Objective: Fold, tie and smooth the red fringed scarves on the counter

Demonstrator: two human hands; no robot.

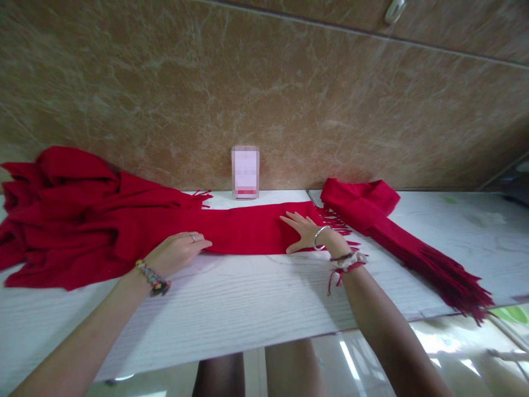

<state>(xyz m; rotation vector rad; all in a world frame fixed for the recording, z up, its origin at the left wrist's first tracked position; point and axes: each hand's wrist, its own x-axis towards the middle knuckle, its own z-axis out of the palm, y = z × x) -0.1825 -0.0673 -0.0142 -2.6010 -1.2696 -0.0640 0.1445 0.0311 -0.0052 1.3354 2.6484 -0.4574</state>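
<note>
A red fringed scarf [248, 229] lies stretched along the white tabletop, folded into a smooth strip in the middle. My left hand [179, 252] is at the near edge of this strip, fingers together and closed on the cloth; its thumb is mostly hidden. Flat on the right end of the strip rests my right hand [303, 231], fingers spread, just left of the fringe. Toward the left the red cloth gathers into a loose, rumpled heap [82, 215]. Whether the heap is all one piece with the strip I cannot tell.
Another red scarf [372, 215], folded over at its far end, lies at the right with its fringe hanging over the table's front edge. A phone [245, 172] leans upright against the brown marbled wall [264, 99]. The white table [248, 298] runs along that wall.
</note>
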